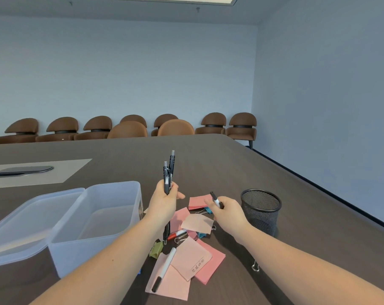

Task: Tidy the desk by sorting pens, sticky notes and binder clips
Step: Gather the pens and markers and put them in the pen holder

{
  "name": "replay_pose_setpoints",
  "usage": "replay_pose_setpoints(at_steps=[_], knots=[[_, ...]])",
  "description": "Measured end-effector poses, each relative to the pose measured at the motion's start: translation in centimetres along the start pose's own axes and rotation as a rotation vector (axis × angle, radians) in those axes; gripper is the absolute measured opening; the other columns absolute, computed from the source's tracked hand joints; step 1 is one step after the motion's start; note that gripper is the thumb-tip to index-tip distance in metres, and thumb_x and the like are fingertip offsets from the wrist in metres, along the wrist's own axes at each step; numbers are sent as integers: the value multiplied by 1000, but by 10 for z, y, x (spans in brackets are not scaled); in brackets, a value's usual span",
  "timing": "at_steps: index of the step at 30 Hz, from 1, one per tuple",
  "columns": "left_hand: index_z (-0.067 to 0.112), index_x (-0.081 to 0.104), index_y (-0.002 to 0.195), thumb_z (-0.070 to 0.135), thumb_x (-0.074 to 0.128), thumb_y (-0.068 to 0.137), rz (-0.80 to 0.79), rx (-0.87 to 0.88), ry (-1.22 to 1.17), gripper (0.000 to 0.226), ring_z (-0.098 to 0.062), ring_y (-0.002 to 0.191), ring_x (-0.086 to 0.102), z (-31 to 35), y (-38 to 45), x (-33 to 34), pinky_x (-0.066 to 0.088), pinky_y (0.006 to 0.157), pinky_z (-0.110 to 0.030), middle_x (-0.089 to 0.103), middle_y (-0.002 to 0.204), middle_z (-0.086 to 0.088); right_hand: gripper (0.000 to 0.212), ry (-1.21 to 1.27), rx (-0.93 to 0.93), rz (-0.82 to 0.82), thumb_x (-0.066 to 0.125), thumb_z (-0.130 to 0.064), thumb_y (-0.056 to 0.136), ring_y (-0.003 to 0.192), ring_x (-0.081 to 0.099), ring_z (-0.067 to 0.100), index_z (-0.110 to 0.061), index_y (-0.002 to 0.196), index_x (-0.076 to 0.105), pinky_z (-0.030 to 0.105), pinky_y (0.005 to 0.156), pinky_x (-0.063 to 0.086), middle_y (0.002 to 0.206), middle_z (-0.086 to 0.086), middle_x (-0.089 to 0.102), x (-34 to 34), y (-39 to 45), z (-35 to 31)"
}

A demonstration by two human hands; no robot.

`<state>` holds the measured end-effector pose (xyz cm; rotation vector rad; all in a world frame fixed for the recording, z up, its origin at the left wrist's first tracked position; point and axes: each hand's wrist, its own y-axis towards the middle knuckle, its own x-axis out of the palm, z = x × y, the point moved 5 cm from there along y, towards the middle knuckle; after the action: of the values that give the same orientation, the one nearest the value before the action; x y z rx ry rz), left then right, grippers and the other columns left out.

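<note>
My left hand (164, 201) grips two black pens (169, 172) upright above the table. My right hand (226, 209) holds a black-capped white marker (215, 200), just left of the black mesh pen cup (261, 209). Below the hands lies a pile of pink sticky notes (193, 258), with a white marker (164, 268) on them, a red-capped marker (177, 234), a black pen partly hidden under my left wrist, and several binder clips, among them a green one (156, 249) and a blue one (207, 209). A pink sticky pad (198, 201) lies between my hands.
A clear plastic box (98, 225) stands at the left with its lid (28, 219) leaning beside it. A loose silver clip handle (255, 266) lies by my right forearm. Brown chairs (129, 128) line the far edge of the dark table (208, 159). A flat dark panel (23, 170) lies far left.
</note>
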<state>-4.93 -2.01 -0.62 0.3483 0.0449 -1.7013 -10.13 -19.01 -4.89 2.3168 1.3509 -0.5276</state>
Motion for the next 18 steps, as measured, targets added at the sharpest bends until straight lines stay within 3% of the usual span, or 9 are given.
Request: replay_pose_setpoints(at_steps=[2, 4, 8, 12, 15, 18], knots=[[18, 48, 106, 26, 37, 102, 15, 1, 12, 14, -2, 71, 49, -2, -1, 0, 37, 65, -23, 60, 80, 12, 38, -47, 8, -27, 51, -40, 95, 56, 43, 13, -14, 67, 52, 25, 54, 36, 62, 1, 49, 4, -2, 3], [13, 51, 103, 26, 37, 102, 37, 1, 24, 19, -7, 74, 51, -3, 0, -3, 38, 76, -28, 56, 77, 8, 36, -93, -6, -48, 47, -41, 97, 59, 48, 11, -13, 78, 60, 22, 55, 40, 66, 0, 54, 8, -1, -1], [22, 45, 85, 28, 39, 101, 87, 1, -64, 18, -16, 68, 46, -10, 11, -10, 44, 76, -33, 47, 70, 1, 34, -358, -205, -168, 48, -37, 97, 85, 63, 22, -11, 110, 66, 31, 71, 54, 101, 9, 69, 21, 2, -31], [20, 47, 95, 37, 40, 97, 149, -24, -17, 19, -22, 74, 46, -18, 19, -20, 43, 78, -40, 47, 74, 2, 29, -670, -417, -346, 56, -34, 92, 86, 59, 21, -11, 108, 67, 26, 65, 50, 99, 6, 65, 39, -4, -57], [11, 49, 110, 36, 40, 98, 142, -34, -32, 30, -21, 77, 44, -19, 20, -21, 48, 86, -50, 46, 78, 2, 29, -761, -486, -447, 59, -27, 90, 97, 61, 22, -14, 114, 68, 30, 76, 53, 109, 5, 66, 49, -7, -60], [15, 47, 104, 36, 40, 98, 133, -41, -27, 23, -20, 78, 43, -21, 22, -21, 47, 94, -53, 45, 79, 2, 28, -832, -501, -542, 58, -16, 88, 93, 64, 27, -14, 114, 69, 35, 76, 58, 107, 7, 70, 60, -9, -53]])
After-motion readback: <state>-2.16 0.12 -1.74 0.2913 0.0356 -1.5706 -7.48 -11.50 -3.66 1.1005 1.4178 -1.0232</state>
